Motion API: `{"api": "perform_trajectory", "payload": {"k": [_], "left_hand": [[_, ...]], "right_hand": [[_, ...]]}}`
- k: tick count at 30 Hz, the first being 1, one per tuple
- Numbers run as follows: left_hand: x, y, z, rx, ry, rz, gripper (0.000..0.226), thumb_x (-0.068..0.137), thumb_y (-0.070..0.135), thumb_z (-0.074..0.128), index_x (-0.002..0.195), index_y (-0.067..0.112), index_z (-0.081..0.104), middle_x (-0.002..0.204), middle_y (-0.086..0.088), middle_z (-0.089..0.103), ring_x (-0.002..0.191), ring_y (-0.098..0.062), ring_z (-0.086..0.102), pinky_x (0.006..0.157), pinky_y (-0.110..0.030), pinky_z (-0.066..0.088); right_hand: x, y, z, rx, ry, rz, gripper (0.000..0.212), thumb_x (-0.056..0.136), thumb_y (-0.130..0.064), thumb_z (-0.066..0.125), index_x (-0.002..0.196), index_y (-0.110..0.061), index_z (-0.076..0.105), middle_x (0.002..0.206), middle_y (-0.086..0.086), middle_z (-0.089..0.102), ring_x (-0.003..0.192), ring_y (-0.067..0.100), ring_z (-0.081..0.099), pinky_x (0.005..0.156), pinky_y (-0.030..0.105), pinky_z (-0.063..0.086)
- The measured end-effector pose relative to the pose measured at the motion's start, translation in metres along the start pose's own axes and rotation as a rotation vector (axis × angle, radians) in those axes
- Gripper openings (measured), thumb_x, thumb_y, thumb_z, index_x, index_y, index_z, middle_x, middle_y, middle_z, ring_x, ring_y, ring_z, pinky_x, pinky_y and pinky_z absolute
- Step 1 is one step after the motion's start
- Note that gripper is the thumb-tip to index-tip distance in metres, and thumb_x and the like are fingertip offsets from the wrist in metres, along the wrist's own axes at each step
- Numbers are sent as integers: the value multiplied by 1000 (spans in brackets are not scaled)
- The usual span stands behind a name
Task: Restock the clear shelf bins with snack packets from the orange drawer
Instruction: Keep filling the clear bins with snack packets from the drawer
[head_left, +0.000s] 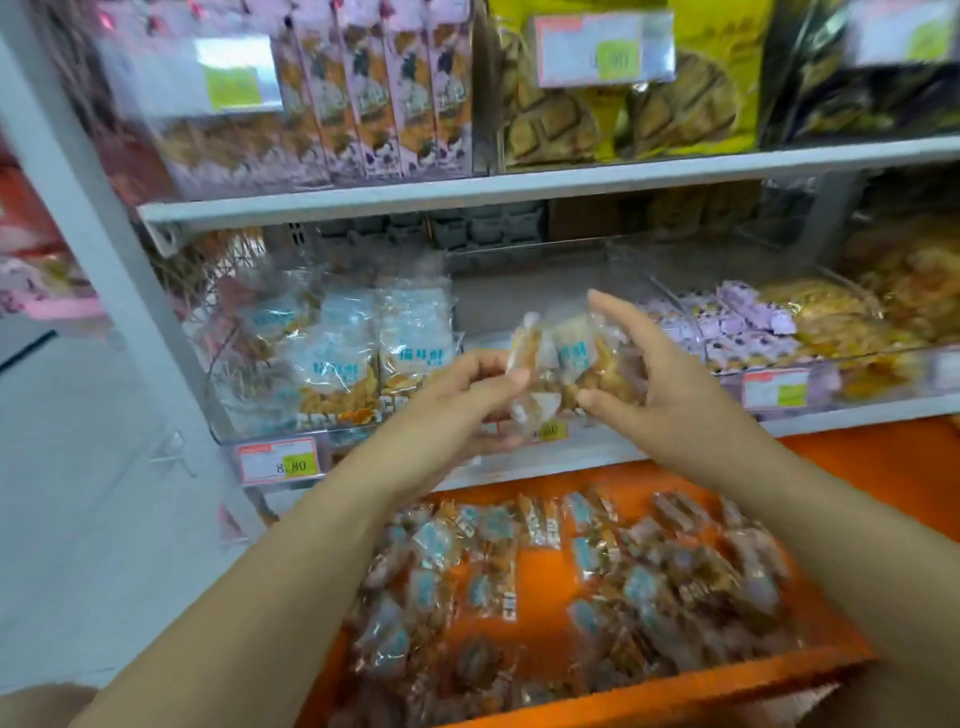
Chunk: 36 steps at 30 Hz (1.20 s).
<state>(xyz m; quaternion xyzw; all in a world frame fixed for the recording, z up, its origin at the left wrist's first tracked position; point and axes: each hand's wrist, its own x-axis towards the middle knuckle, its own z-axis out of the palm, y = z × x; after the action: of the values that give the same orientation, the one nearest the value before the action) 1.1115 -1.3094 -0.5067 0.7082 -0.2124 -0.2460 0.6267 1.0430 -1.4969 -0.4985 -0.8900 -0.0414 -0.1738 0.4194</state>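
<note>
Both my hands hold clear snack packets with blue labels in front of the middle shelf. My left hand pinches the left side of the bunch. My right hand grips the right side, its forefinger raised. Behind the packets stands a clear shelf bin, largely bare inside. To its left, another clear bin is stocked with upright packets of the same kind. Below, the orange drawer is pulled out and holds several loose packets.
A clear bin with purple-wrapped snacks sits to the right, yellow snacks beyond it. Price tags hang on the shelf front. The upper shelf carries pink and yellow packs. A white upright post bounds the left side.
</note>
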Motion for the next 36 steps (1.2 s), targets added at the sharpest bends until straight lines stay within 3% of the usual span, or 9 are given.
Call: {"api": "perform_trajectory", "payload": {"k": [4,7,11,14,18,21,26,32,36], "left_hand": [[48,10,10,310,167,95,56,77,59,55,126,32,54,129,1,52,110,-14,59,99,-41,48],[71,5,20,447,100,51,39,92,38,51,128,23,53,117,-2,58,111,-27,58,96,-34,46],[78,-6,30,496,113,45,64,99,27,47,153,18,13,155,-3,28,137,-17,35,98,-21,32],[58,-22,33,546,168,334,49,98,18,49,145,23,35,141,5,44,126,-4,43,103,-22,40],[36,-79,29,642,138,499,26,93,11,49,112,17,66,102,12,61,95,-1,57,84,-11,43],[38,-138,22,719,31,302,24,92,8,52,107,19,68,98,12,63,90,-7,59,80,-12,43],[57,-228,21,747,-126,-129,29,93,9,53,120,16,61,116,-2,64,104,-16,61,88,-20,45],[64,-296,18,837,-443,-466,43,91,23,59,133,17,52,131,-3,58,114,-20,57,95,-26,45],[60,-320,6,806,-494,-613,72,84,37,69,146,27,35,143,-3,46,124,-23,50,103,-31,42]], "right_hand": [[42,26,13,-36,125,13,80,88,-10,64,149,-30,18,111,-8,55,90,3,58,74,9,46],[59,52,27,-110,46,84,81,89,-16,61,152,-27,10,98,5,63,88,20,61,78,36,50],[60,73,33,-292,-109,145,60,94,-22,52,149,-23,25,126,13,58,110,28,58,91,40,47],[45,86,35,-385,55,-109,34,92,-14,54,125,-11,58,118,10,64,108,27,59,91,33,44],[4,107,38,-418,142,-475,17,85,-9,55,93,-6,69,90,6,67,86,20,58,77,29,46],[-23,136,52,-564,-215,-388,16,83,-13,58,95,-15,70,91,-1,69,83,19,64,68,31,51],[-32,197,77,-791,-840,154,42,95,-33,48,137,-27,44,137,2,51,116,22,54,83,27,43],[-48,282,113,-763,-1040,373,99,84,-27,67,150,-37,-5,158,12,-14,142,34,21,107,39,37],[-52,314,125,-692,-1058,482,108,79,-37,74,149,-38,-9,157,5,-23,146,33,7,109,46,34]]}}
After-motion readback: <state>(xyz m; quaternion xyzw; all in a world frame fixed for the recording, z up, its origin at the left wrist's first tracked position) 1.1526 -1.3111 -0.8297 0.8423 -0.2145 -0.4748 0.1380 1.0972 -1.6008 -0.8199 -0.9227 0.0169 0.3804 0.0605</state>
